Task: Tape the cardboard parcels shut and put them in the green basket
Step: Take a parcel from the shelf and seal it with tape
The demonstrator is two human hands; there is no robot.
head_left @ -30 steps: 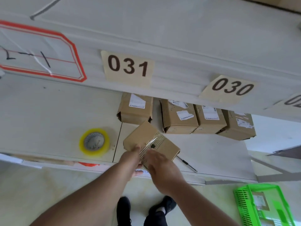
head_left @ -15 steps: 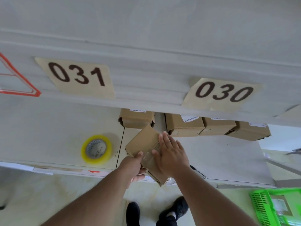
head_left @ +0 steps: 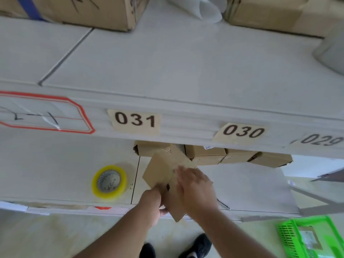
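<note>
A small cardboard parcel [head_left: 163, 172] lies tilted at the front of the lower shelf [head_left: 55, 164]. My left hand [head_left: 151, 203] grips its near corner, fingers curled under the edge. My right hand [head_left: 195, 187] lies flat on top of the parcel, fingers stretched out and pressing down. A yellow roll of clear tape [head_left: 109, 181] rests on the shelf to the left. Several more cardboard parcels [head_left: 206, 155] stand in a row at the back of the shelf, partly hidden by the shelf above. The green basket [head_left: 307, 237] sits on the floor at the lower right with a parcel inside.
The upper shelf edge [head_left: 167, 116] carries labels 031, 030 and 029 and overhangs the work area. Large cardboard boxes [head_left: 83, 10] stand on the upper shelf. A dark pen-like tool [head_left: 223, 203] lies on the lower shelf beside my right wrist. My shoes show on the floor below.
The view has tilted upward, showing the upper shelf top. My right hand has slid across the parcel's top toward the right while my left hand keeps hold of its near corner.
</note>
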